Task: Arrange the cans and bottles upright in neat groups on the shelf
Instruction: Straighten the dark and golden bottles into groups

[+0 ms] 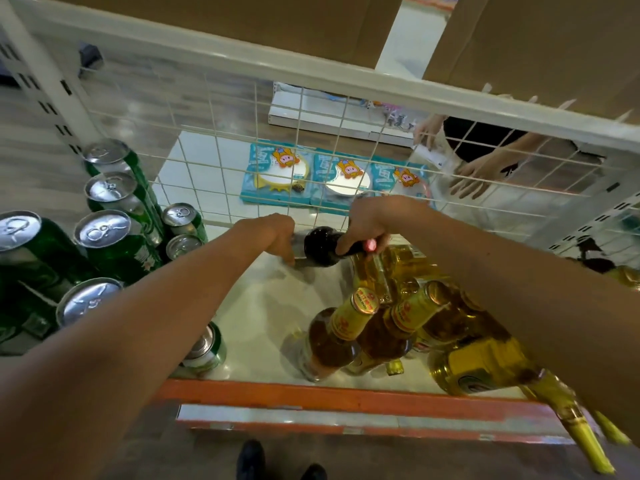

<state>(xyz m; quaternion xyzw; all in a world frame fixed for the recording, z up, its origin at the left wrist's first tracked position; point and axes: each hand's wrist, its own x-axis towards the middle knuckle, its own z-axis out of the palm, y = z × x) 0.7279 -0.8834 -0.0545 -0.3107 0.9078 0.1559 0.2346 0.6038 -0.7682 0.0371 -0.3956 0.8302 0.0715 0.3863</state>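
Upright green beer cans (104,233) with silver tops stand crowded at the left end of a pale shelf (263,306) with an orange front edge. A bare forearm reaches past them to the back of the shelf. There the left hand (277,237) curls its fingers down around the wider end of a dark glass bottle (320,245). The bottle sits just in front of the white wire mesh back (221,140) and seems tipped sideways, with its neck pointing right. The right hand (367,226) pinches that neck between thumb and curled fingers. Further right are amber bottles with yellow foil necks (349,317). Some stand upright and others lie on their sides. Behind the mesh at far right, another person's hands (474,174) reach down with fingers spread.
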